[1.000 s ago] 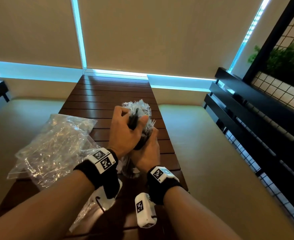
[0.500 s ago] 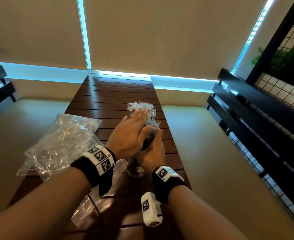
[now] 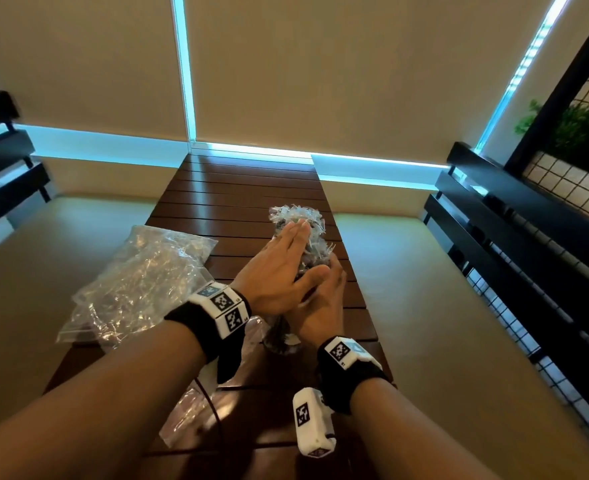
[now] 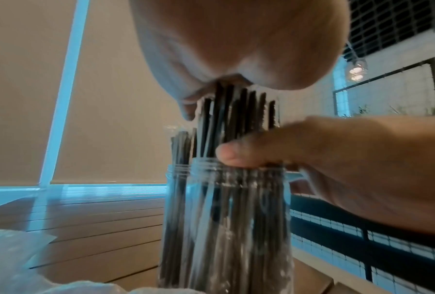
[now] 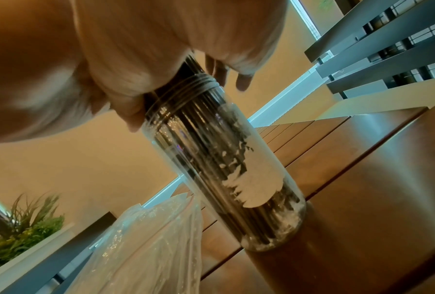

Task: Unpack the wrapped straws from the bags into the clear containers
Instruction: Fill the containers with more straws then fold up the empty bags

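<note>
My flat, straight-fingered left hand (image 3: 279, 271) presses the black wrapped straws (image 4: 232, 119) down while my right hand (image 3: 317, 306) grips the tall clear plastic container (image 5: 224, 159), steadying it on the slatted brown wooden bench (image 3: 248, 188).

table (image 3: 244, 188) far end bare; bag (image 3: 140, 278) left | container (image 5: 224, 159) centre

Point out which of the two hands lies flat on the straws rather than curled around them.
The left hand: its straight fingers press on top of the wrapped straws. The right hand instead wraps the bundle at the mouth of the clear container.
</note>
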Tool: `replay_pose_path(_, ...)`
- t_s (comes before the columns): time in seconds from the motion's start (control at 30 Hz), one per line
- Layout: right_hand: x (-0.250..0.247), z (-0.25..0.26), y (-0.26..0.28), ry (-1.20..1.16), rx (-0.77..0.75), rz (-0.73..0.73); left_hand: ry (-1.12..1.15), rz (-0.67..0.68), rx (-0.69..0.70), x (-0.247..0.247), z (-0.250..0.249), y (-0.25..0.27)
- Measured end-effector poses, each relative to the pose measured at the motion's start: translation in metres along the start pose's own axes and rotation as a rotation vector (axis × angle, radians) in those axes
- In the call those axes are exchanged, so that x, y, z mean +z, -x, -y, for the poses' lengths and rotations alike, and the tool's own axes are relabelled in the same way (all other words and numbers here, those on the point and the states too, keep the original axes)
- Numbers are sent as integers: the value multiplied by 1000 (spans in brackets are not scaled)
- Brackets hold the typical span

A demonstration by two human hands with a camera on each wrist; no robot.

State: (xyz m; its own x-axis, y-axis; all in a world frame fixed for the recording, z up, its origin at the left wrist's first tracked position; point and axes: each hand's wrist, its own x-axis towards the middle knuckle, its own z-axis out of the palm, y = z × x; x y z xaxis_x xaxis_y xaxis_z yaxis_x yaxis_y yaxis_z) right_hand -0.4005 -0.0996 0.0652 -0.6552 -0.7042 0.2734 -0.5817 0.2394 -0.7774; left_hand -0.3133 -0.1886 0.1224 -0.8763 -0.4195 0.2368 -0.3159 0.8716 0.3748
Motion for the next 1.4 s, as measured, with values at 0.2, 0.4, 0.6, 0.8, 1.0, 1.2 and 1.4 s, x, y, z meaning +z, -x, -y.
replay_pose_path(0.2,-8,17,33,96,-370,-423,288,-514,-173,-41,46,31)
replay_pose_path(0.4,59,56,56,88,-626,344,-251,154,-596,-10,157,94)
replay_pose_path(0.6,134,48,62,344,-369,823,-167,351,-645,23,191,144)
replay_pose_path(0.8,150,15,72,521,-398,865,-21,-302,-1086,-2,235,154)
replay_pose_path(1.0,152,5,76,511,-416,853,-251,-46,-902,-28,265,117)
replay_pose_path(1.2,145,20,72,460,-356,880,-79,203,-752,-56,251,93)
replay_pose_path(1.4,97,116,40,75,-485,291,-394,-19,-543,-162,157,83)
